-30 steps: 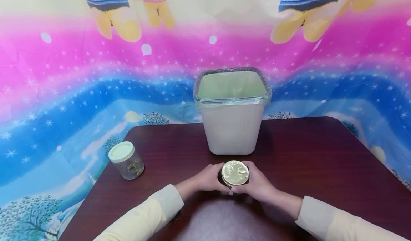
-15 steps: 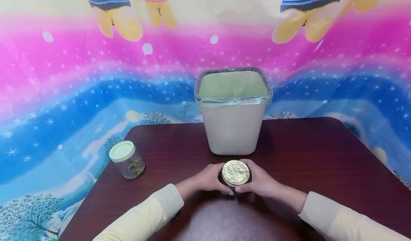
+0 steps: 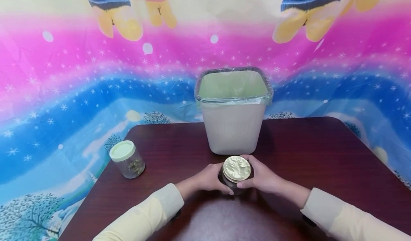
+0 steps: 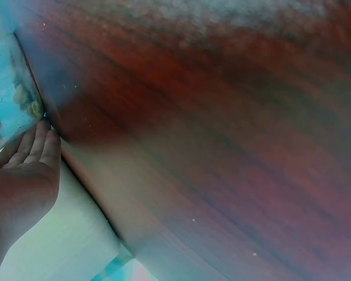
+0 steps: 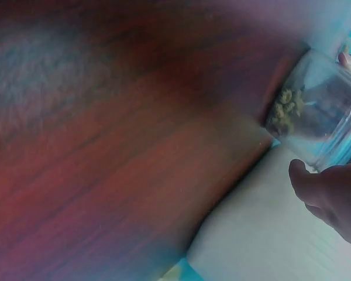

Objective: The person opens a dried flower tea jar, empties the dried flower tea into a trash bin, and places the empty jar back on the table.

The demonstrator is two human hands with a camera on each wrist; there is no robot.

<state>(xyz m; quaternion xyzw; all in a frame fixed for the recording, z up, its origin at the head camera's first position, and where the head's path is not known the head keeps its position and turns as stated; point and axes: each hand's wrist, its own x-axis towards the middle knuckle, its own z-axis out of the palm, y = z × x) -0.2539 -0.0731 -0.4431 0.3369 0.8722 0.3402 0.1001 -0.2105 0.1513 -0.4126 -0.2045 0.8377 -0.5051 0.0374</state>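
Observation:
Both hands hold a clear jar [image 5: 322, 111] with a shiny gold-coloured lid [image 3: 237, 168] near the middle of the table. The left hand [image 3: 210, 178] wraps the jar's left side, its thumb across the front; in the left wrist view its fingers lie along the jar [image 4: 20, 88]. The right hand [image 3: 261, 173] grips at the lid from the right, thumb at its front edge. Below the lid, a dark strip of jar body shows. Small yellow-green dried pieces [image 5: 288, 108] lie in the bottom of the jar.
A lined pale bin [image 3: 234, 130] stands right behind the jar. At the table's left edge is another clear jar [image 3: 128, 160] with a pale lid and dried pieces inside. A patterned cloth [image 3: 176, 55] hangs behind the dark wooden table [image 3: 321, 155].
The right hand and the gold lid have moved slightly up and away, and the lid's reflections have turned. More of the jar body shows below it. The left hand has stayed put.

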